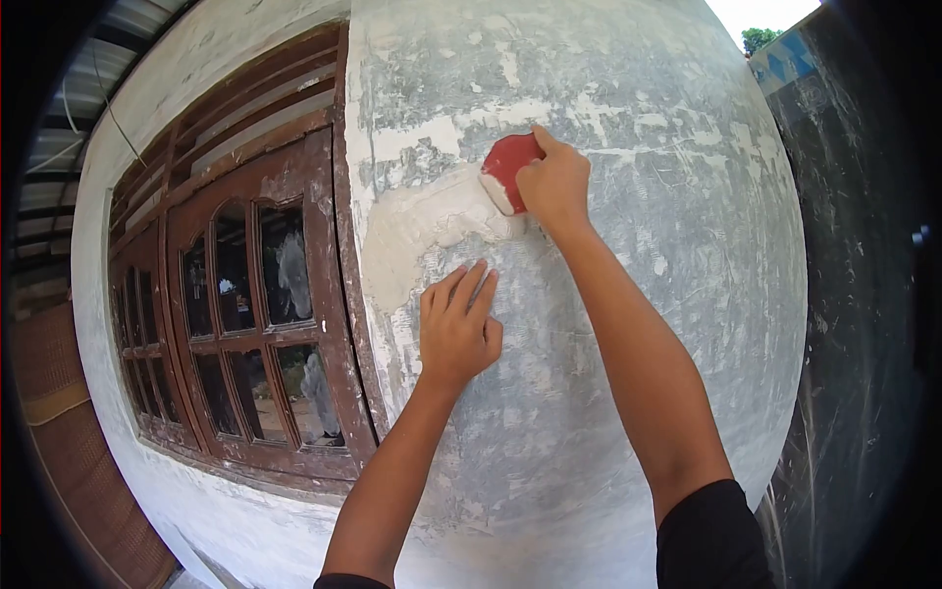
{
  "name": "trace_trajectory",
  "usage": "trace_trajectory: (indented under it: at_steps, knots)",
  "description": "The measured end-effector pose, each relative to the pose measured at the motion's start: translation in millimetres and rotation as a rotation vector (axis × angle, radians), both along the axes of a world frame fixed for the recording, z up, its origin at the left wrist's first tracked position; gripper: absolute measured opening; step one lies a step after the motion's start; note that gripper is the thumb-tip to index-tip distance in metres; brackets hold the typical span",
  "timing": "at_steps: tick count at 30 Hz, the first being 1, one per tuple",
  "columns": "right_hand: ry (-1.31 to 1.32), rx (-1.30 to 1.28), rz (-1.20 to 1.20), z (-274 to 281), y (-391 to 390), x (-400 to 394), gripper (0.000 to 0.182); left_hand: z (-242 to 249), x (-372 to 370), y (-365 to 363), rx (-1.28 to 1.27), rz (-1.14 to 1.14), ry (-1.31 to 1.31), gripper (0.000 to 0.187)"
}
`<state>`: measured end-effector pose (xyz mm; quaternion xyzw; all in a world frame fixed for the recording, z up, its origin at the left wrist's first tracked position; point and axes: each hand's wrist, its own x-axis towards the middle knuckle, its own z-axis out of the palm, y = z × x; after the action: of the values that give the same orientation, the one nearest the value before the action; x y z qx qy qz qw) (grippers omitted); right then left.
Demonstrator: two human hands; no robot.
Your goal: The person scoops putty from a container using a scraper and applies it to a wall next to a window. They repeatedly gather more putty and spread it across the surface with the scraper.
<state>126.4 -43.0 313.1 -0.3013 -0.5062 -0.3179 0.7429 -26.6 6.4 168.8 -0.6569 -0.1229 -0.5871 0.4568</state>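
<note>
My right hand [557, 187] grips a red scraper [510, 162], a flat putty spreader with pale paste along its left edge. Its blade lies against the grey, patchy wall [628, 324]. To the left of the scraper, a fresh-looking cream patch of putty [422, 226] stretches toward the window frame, with a ragged lower edge. Below that patch, my left hand [458, 329] rests with its fingers stretched upward against the wall and holds nothing.
A brown wooden window [250, 294] with several glass panes is set in the wall on the left, its frame close to the putty. At the right stands a dark surface [859, 324]. Corrugated roofing [108, 83] shows at upper left, above a brown woven panel [83, 442].
</note>
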Motion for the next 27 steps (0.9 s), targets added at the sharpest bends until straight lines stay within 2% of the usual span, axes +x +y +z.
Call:
trace_trajectory:
  at_steps: [1, 4, 7, 10, 13, 15, 18, 20, 22, 23, 24, 27]
  knots:
    - [0.055, 0.020, -0.111, 2, -5, 20, 0.052, 0, 1, 0, 0.001, 0.002, -0.008, 0.050]
    - [0.091, 0.173, -0.118, 0, -24, 34, 0.049, 0, 2, 1, 0.015, -0.005, -0.017, 0.049]
    - [-0.122, 0.176, 0.039, -6, -18, -13, 0.048, -1, 1, 4, 0.019, -0.014, 0.006, 0.049]
    - [-0.318, 0.012, 0.151, -17, -1, -56, 0.047, -1, -2, 5, 0.037, -0.023, 0.031, 0.048]
    - [-0.306, -0.031, 0.116, -17, 10, -48, 0.051, -1, -2, 4, 0.045, -0.027, 0.030, 0.047]
    - [-0.085, -0.055, 0.038, -15, 5, -14, 0.053, -1, -2, 1, 0.041, -0.032, 0.027, 0.046]
    - [0.070, 0.096, -0.099, -18, -9, 32, 0.050, -1, 0, 3, 0.036, -0.038, 0.017, 0.044]
    - [0.057, 0.178, -0.068, -23, -19, 32, 0.047, -2, 0, 4, 0.045, -0.036, 0.012, 0.043]
    - [-0.031, 0.152, -0.005, -29, -16, 9, 0.049, -3, -1, 6, 0.032, -0.086, 0.018, 0.042]
    - [-0.062, 0.064, 0.102, -32, -15, -9, 0.049, -4, -3, 8, 0.033, -0.089, 0.021, 0.042]
    - [-0.175, 0.050, 0.156, -36, -12, -23, 0.046, -5, -4, 10, 0.035, -0.110, 0.026, 0.041]
    - [-0.248, 0.050, 0.160, -43, 7, -30, 0.047, -8, -4, 10, 0.020, -0.131, 0.032, 0.040]
